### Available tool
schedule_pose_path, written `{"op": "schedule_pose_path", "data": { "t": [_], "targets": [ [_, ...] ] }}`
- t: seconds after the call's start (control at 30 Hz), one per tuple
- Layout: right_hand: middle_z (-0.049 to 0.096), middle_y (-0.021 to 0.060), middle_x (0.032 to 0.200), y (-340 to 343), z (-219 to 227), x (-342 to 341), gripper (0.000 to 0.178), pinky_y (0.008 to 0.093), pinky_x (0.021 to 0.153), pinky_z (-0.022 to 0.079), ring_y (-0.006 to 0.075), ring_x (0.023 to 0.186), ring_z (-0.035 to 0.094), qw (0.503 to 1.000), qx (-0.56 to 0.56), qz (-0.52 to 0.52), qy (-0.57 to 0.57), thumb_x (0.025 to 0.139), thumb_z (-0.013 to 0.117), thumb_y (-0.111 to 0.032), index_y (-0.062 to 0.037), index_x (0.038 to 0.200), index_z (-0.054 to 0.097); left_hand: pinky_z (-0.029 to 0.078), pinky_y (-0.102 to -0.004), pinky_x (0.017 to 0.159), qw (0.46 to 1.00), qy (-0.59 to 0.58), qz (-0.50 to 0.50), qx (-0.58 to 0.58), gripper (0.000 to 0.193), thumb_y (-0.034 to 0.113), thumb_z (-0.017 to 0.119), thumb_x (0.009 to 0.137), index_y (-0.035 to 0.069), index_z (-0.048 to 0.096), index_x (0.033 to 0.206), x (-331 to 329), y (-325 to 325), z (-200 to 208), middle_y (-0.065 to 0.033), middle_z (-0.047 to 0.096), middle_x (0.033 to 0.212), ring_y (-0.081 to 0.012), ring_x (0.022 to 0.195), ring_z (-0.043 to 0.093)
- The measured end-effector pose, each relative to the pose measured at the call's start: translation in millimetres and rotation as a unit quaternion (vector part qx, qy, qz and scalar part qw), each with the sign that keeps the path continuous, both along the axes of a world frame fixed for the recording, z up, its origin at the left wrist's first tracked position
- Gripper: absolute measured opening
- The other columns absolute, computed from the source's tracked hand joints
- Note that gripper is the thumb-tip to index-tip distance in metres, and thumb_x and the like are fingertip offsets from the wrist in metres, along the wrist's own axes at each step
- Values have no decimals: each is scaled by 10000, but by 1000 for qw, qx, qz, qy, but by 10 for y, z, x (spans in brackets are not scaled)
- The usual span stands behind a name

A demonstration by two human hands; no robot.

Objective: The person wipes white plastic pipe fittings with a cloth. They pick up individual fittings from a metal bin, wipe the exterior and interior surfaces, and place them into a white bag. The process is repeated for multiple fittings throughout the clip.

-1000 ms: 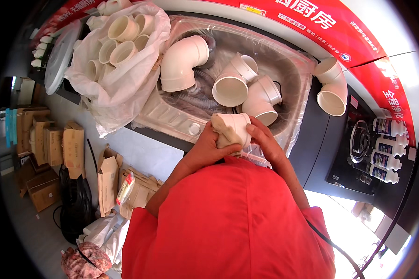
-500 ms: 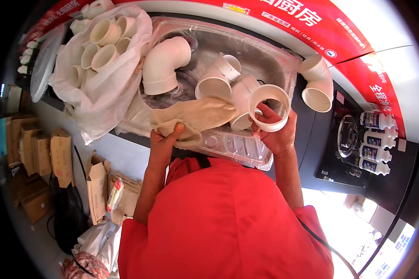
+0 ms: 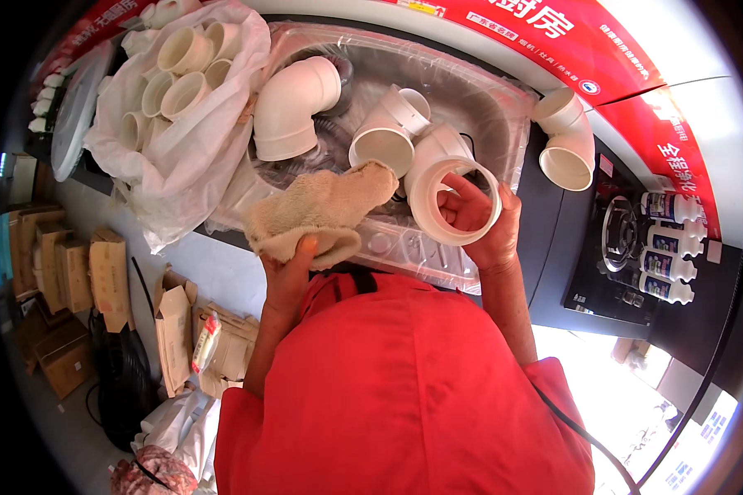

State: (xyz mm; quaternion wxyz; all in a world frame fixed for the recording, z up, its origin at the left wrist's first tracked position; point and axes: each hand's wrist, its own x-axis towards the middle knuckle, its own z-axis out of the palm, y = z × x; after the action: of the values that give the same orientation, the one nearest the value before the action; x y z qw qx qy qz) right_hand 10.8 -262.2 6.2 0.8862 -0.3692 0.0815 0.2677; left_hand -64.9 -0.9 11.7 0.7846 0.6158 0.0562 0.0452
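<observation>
My left hand [image 3: 293, 268] grips a beige cloth [image 3: 318, 210], which hangs over the front edge of a plastic-wrapped steel sink [image 3: 479, 91]. My right hand [image 3: 480, 219] holds a white pipe fitting [image 3: 454, 198] with its round mouth turned toward me, fingers reaching inside it. More white fittings lie in the sink: a large elbow [image 3: 293, 107] on the left and a tee piece [image 3: 388, 132] in the middle. My red shirt fills the lower part of the view.
A white plastic bag [image 3: 169, 140] full of several white fittings sits left of the sink. A white elbow [image 3: 565, 144] rests on the dark counter to the right, beside a black hob [image 3: 627, 239] and small bottles [image 3: 669, 239]. Cardboard boxes [image 3: 58, 272] stand on the floor at left.
One second ago both hands were together on a white fitting in front of me. They have since separated: the left hand carries the cloth leftward, the right lifts a fitting with its mouth toward me.
</observation>
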Motion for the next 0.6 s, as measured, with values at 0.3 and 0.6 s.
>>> {"op": "schedule_pose_path", "data": {
  "t": [0.3, 0.6],
  "targets": [
    [497, 117, 1271, 266, 41, -93, 760, 355, 955, 405, 223, 1147, 506, 987, -147, 20, -63, 849, 465, -583, -2, 1332, 379, 238, -527, 1035, 811, -305, -231, 443, 290, 260, 601, 828, 44, 591, 1021, 518, -295, 350, -149, 595, 1021, -323, 1070, 506],
    [478, 119, 1264, 204, 231, -64, 801, 361, 916, 430, 210, 1067, 530, 938, -278, 167, -121, 819, 555, -573, -58, 1388, 327, 464, -297, 809, 980, 21, -176, 89, 352, 304, 513, 931, -5, 572, 1089, 285, -261, -15, -66, 617, 1042, -133, 902, 594]
  ]
}}
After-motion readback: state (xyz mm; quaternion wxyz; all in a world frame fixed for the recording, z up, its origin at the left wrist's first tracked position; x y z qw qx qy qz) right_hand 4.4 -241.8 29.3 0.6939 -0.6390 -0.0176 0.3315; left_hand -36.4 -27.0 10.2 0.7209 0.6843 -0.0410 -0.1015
